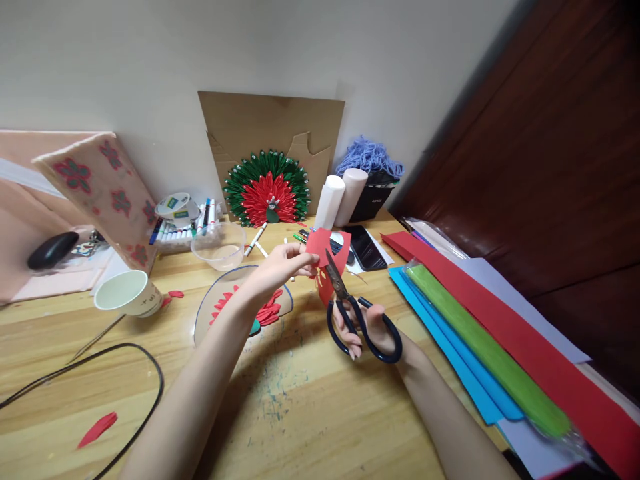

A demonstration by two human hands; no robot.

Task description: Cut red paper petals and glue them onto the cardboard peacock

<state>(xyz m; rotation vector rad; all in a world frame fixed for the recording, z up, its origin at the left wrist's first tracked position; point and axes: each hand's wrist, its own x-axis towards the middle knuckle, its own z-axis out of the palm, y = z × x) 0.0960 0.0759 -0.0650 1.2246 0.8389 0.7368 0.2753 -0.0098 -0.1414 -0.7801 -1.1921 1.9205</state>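
My left hand [280, 267] pinches a piece of red paper [326, 250] above the wooden table [310, 413]. My right hand [367, 328] grips dark-handled scissors [350, 310], fingers through the loops, with the blades angled up into the red paper. Below my left wrist lies a round clear sheet [220, 310] bearing red petal shapes [267, 313].
A paper cup [127, 293] lies on its side at the left beside a black cable [145, 373]. A clear bowl [219, 245], markers [183, 230], a red-green fan ornament [267, 190], white rolls [330, 200] and a phone [365, 247] sit behind. Coloured paper sheets [500, 353] lie right.
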